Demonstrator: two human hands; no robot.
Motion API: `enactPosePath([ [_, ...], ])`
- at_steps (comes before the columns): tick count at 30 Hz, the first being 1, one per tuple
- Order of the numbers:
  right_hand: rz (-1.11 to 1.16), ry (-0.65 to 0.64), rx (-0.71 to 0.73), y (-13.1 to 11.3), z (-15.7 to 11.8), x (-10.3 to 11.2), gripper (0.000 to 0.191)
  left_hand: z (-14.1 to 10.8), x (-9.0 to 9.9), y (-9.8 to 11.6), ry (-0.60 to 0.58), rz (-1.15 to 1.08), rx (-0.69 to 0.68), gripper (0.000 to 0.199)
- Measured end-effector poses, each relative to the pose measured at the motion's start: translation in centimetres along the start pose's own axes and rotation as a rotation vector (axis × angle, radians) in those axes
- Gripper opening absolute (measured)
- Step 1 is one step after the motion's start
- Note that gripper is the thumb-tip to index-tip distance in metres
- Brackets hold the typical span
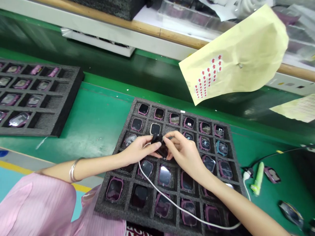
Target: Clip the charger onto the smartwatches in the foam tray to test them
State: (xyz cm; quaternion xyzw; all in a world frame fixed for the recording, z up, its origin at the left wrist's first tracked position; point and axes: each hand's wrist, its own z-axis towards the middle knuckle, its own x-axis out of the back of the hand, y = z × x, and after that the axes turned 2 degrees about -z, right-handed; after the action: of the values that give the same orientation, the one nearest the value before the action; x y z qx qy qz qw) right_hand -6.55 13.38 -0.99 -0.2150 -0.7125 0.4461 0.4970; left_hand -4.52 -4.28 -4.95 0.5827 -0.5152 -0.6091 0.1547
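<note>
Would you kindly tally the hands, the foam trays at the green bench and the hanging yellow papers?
Hands: 2 (left hand, right hand)
Foam trays: 2 (nearer tray, other tray)
Yellow papers: 2 (large paper, paper at right edge)
Total: 6

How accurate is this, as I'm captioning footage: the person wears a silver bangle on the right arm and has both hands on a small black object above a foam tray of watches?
Wrong arm: the head view shows the silver bangle on the left arm. The left hand and right hand are on the small black object above the foam tray of watches.
</note>
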Motion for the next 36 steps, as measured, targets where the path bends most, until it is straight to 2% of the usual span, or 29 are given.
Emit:
enactPosePath([
  [1,0.031,-0.049,0.028,0.0,-0.3,0.4,0.021,0.0,0.1,0.0,0.017,-0.029,0.000,0.034],
  [4,0.020,-0.242,0.166,-0.2,-0.7,1.9,0.044,0.1,0.5,-0.1,0.019,-0.050,0.022,0.038],
  [7,-0.132,-0.316,0.296,-0.2,-0.8,2.8,0.051,0.0,0.6,-0.3,-0.012,0.030,0.041,0.039],
  [11,-0.261,-0.283,0.382,0.0,-0.8,2.7,0.047,-0.1,0.5,-0.6,-0.019,0.063,0.037,0.039],
  [17,-0.498,-0.244,0.419,-0.1,-1.3,2.2,0.035,-0.2,0.1,-0.1,0.029,0.177,0.001,0.039],
  [20,-0.538,-0.140,0.472,-0.4,-1.2,2.5,0.036,-0.3,-0.2,0.3,0.040,0.176,-0.034,0.042],
  [24,-0.464,0.026,0.527,-0.1,-0.4,2.2,0.036,-0.4,-0.1,0.4,-0.020,0.194,-0.082,0.042],
  [29,-0.588,-0.009,0.578,0.6,0.6,1.2,0.034,-0.3,0.2,-0.1,-0.079,0.189,-0.096,0.036],
  [36,-0.602,-0.037,0.632,0.9,0.2,0.2,0.035,-0.5,0.2,-0.7,0.025,0.241,-0.098,0.029],
])
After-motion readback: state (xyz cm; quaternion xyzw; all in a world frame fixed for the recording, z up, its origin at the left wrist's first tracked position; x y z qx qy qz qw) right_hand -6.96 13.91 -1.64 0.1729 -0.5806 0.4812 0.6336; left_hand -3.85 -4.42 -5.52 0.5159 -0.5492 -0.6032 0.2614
